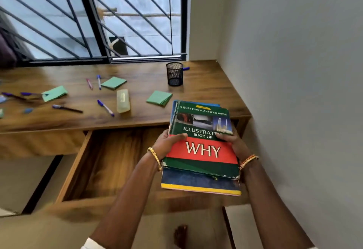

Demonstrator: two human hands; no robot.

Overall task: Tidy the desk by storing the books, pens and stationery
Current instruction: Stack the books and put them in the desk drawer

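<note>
Both hands on a stack of books (202, 148), held over the open drawer (110, 162) at its right end. My left hand (167, 144) grips the stack's left edge, thumb across the cover; my right hand (235, 144) grips the right edge, fingers (224, 137) curled onto the cover. Top book is green and red, reads "WHY"; a blue one with a yellow strip sticks out underneath. The drawer looks bare inside as far as I can see.

On the bench (206, 89): black mesh pen cup (174, 73) upright near the back, a blue pen (185, 68) just behind it. Three green sticky-note pads (159, 98) (113, 82) (55, 93) are spread apart. A pale pencil case (123, 100) lies between them, and loose pens (105, 107) (67, 108) (99, 82) (89, 83) are scattered left of the cup. Far left edge is blurred.
</note>
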